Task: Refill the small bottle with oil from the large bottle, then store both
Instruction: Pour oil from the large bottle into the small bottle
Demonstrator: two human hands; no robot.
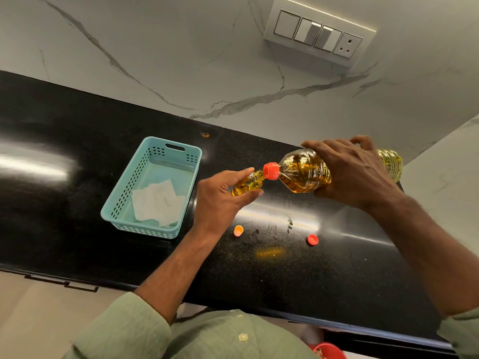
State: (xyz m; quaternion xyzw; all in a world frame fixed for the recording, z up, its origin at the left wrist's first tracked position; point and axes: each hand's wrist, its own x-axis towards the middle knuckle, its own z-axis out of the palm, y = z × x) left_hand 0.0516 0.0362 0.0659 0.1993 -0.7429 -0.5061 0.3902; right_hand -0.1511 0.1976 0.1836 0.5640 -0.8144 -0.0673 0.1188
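My left hand (pixel 217 200) grips the small bottle (pixel 247 183), which holds yellow oil and tilts toward the right. My right hand (pixel 355 172) grips the large oil bottle (pixel 303 172) on its side above the counter. Its red collar (pixel 271 171) meets the small bottle's open mouth. Two loose caps lie on the black counter (pixel 77 203) below: a pale orange one (pixel 238 230) and a red one (pixel 312 239).
A teal plastic basket (pixel 124 198) with white paper in it sits on the counter left of my hands. A switch panel (pixel 318 35) is on the marble wall behind. A red container (pixel 329 351) shows below the counter's front edge.
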